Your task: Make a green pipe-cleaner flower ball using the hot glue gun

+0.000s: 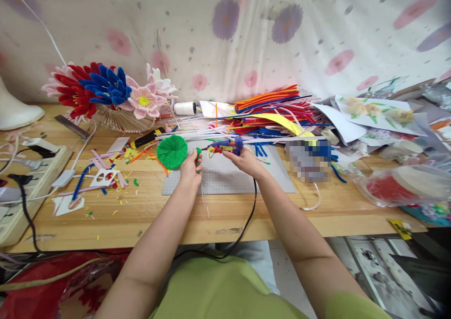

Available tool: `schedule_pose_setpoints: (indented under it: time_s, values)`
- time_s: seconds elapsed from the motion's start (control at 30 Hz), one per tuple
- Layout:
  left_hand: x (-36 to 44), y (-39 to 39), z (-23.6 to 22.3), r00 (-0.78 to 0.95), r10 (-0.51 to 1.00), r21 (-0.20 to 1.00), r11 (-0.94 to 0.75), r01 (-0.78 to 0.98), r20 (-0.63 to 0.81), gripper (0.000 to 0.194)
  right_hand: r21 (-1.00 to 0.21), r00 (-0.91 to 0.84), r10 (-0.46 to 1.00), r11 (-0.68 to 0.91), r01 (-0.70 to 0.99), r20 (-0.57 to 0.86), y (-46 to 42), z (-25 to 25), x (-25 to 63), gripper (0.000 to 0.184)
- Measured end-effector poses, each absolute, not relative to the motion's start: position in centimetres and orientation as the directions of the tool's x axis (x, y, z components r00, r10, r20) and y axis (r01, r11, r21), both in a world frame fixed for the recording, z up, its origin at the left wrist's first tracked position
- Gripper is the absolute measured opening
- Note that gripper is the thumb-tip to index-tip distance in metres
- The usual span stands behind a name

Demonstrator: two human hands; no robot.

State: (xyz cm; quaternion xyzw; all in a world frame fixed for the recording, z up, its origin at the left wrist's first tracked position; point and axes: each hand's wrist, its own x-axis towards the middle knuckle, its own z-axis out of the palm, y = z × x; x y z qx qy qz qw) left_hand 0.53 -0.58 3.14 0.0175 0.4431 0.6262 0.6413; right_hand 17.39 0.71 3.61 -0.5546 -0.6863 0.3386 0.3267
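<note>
My left hand (191,167) is closed around the stem of a round green pipe-cleaner piece (172,151), holding it up over the grey cutting mat (225,175). My right hand (244,160) grips a blue glue gun (229,146), its nozzle pointing left toward the green stem by my left fingers. The gun's black cord (248,220) runs down off the table's front edge. Thin glue strands hang below my left hand.
A pile of coloured pipe cleaners (271,110) lies behind the mat. Finished pipe-cleaner flowers (105,91) and a white thread spool (185,108) stand at the back left. A power strip (21,178) sits at the left. Papers and bags crowd the right side.
</note>
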Motion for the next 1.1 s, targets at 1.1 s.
schedule_pose_setpoints:
  time_s: [1.1]
  values:
    - [1.3, -0.7, 3.6, -0.173, 0.797, 0.554, 0.228, -0.8, -0.579, 0.018, -0.658, 0.664, 0.733, -0.429, 0.619, 0.147, -1.1, -1.4, 30.8, 0.06]
